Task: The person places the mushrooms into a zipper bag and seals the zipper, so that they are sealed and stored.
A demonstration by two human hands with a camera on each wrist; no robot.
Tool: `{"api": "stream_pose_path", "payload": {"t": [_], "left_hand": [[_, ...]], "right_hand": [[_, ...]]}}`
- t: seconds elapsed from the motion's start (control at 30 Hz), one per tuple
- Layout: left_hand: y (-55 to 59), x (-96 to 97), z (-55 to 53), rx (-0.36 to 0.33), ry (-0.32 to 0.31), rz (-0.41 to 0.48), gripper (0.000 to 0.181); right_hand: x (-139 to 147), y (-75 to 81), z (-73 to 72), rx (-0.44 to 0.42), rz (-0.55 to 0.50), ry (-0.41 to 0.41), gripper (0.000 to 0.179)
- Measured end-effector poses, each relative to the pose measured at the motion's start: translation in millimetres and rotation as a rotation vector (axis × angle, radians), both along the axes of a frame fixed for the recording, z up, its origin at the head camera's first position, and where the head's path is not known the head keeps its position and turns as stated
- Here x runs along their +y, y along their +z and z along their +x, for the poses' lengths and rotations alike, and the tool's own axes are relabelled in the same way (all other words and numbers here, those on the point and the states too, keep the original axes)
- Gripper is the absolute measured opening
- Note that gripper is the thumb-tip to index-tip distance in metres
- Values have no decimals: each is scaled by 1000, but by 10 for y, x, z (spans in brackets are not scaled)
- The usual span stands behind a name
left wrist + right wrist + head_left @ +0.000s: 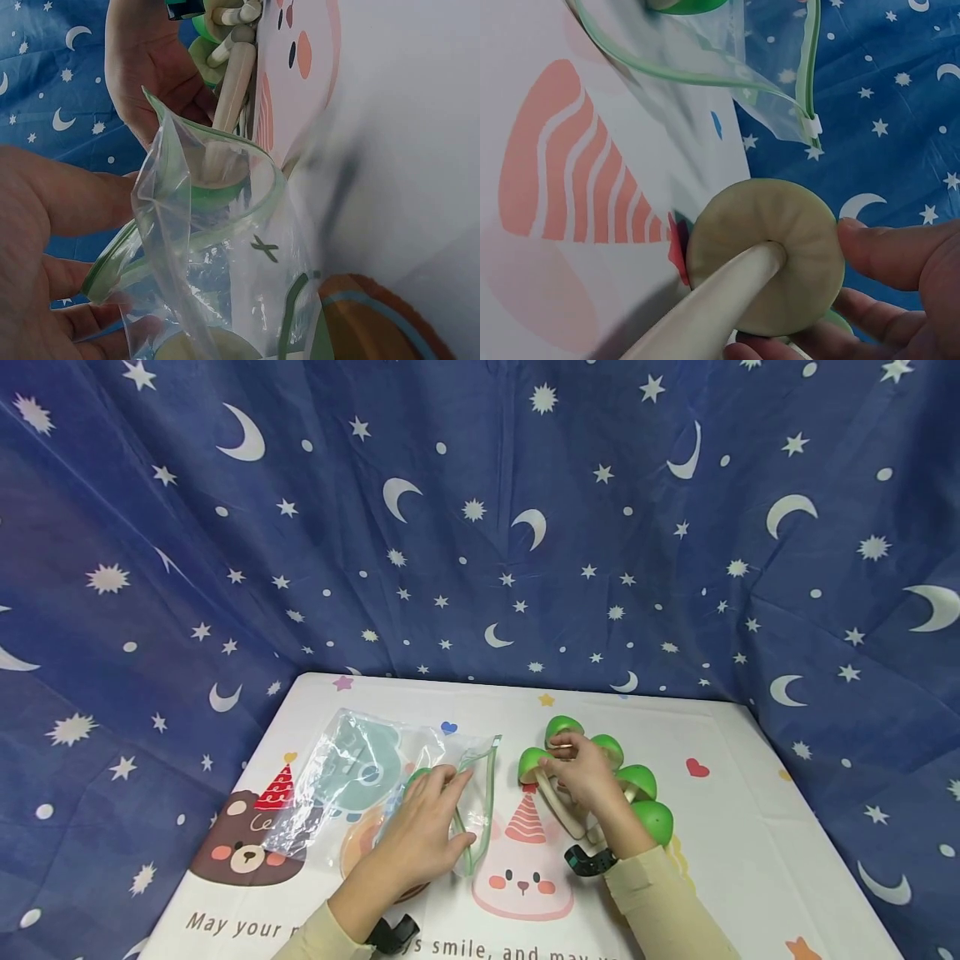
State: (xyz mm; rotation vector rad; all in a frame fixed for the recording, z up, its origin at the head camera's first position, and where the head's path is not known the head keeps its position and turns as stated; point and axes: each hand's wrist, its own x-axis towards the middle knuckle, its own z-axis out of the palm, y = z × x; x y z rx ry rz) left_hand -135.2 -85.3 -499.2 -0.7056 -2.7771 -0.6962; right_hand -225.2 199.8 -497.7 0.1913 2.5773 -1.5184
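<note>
A clear plastic zip bag point(480, 810) with a green-edged mouth lies on the table, its mouth spread toward the right. My left hand point(420, 827) holds the bag at its mouth, thumb and fingers at the rim. Inside the bag, partly under this hand, shows a green-capped toy mushroom point(417, 774). My right hand point(588, 777) grips another toy mushroom point(735, 285) by its cap, thumb on one side and fingers on the other. Its pale stem points toward the near side of the table. Several more green-capped mushrooms point(637, 782) lie around the right hand, their stems partly hidden.
A white tablecloth point(720, 860) printed with animals, hearts and lettering covers the table. Behind it hangs a blue curtain point(480, 568) with moons and stars. A black band point(588, 862) sits on the right wrist.
</note>
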Motion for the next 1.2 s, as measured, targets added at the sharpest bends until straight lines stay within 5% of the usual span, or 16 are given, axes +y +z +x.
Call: {"api": "stream_pose_path", "payload": {"t": [0.77,1.2], "left_hand": [[-1,7,4,2,3,4,93],[-8,14,-1,8,16,-8,94]], "right_hand": [[-24,28,99,9,-87,20,51],[-65,70,215,-26,-327,28,50]]}}
